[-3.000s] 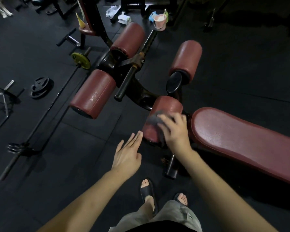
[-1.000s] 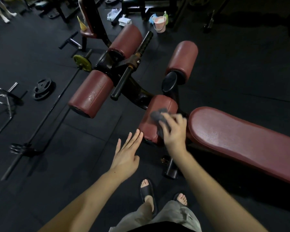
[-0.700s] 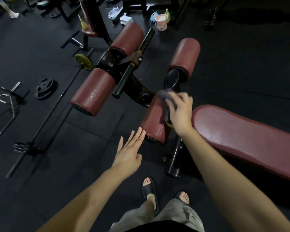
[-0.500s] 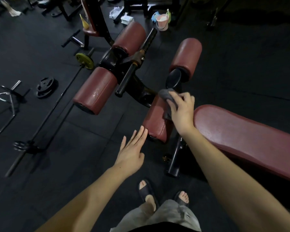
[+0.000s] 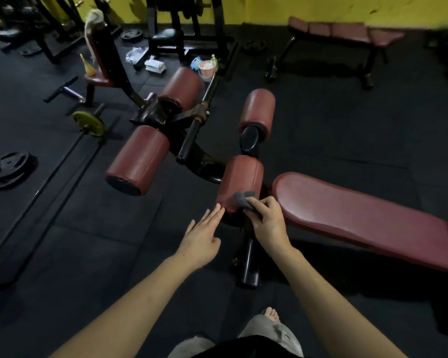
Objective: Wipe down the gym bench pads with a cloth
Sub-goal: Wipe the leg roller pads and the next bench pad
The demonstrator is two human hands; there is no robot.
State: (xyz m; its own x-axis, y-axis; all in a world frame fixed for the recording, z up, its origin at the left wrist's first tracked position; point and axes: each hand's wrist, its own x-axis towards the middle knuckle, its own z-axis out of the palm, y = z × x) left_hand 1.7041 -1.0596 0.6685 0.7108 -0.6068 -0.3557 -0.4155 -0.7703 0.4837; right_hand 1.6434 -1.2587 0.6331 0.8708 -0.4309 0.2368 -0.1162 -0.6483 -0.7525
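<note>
Right hand (image 5: 268,223) grip: fingers curled round a crumpled grey cloth (image 5: 242,198), pressed to the near end of the closest roller pad (image 5: 239,180). Left hand (image 5: 201,240) flat, fingertips touching that pad's end. Judging progress: mid-task; three other rollers and long seat pad (image 5: 360,218) likely remain. Pads: smooth maroon vinyl, cylindrical.

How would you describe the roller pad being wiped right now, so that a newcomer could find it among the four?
Start at the long maroon bench pad on the right and go to its rounded left end. The roller pad right beside that end is the one. Unlike the other three rollers, it has the right hand holding a grey cloth against its near end.
</note>
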